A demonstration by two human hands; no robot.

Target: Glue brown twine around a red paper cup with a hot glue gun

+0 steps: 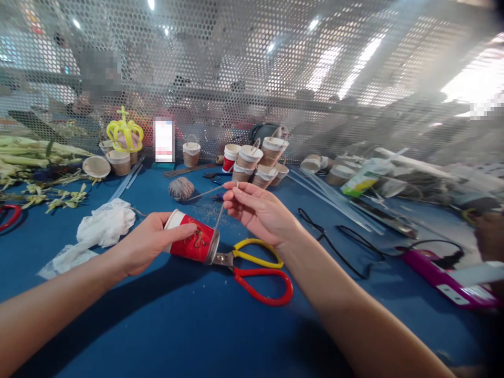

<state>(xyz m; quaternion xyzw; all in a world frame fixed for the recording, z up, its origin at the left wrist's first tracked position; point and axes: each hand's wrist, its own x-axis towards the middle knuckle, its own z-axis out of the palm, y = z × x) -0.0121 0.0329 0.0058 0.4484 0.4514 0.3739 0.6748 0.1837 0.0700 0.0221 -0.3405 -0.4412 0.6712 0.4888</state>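
Two grips, both closed. Left hand (151, 242) wrapped round a red paper cup with a white rim and gold print (192, 242), fingers on top, thumb hidden behind. Holds it on its side just above the blue counter (157, 325), mouth toward the wrist, base toward the right hand (258, 210). Right thumb and forefinger pinched on a thin pale strand (219, 215), running taut and steep from the fingertips down to the cup's base rim.

Risks, as a judgement: may crush or dent the thin paper wall under too firm a squeeze; may lose the strand from so slight a pinch, or pull it off the base rim if drawn too hard. Could also snag the strand on the yellow- and red-handled scissors (258, 273), lying on the counter with the blades tucked right under the cup's base, close to the left fingertips.

Looks light, smooth and slightly glossy, tapered, undented as far as visible; inside hidden.

Farther out: a ball of grey-brown twine (181, 188) beyond the cup, a crumpled white plastic bag (105, 224) to the left, a cluster of twine-wrapped paper cups (255, 160) by the perforated metal screen (252, 68), a looping black cable (342, 244) to the right.
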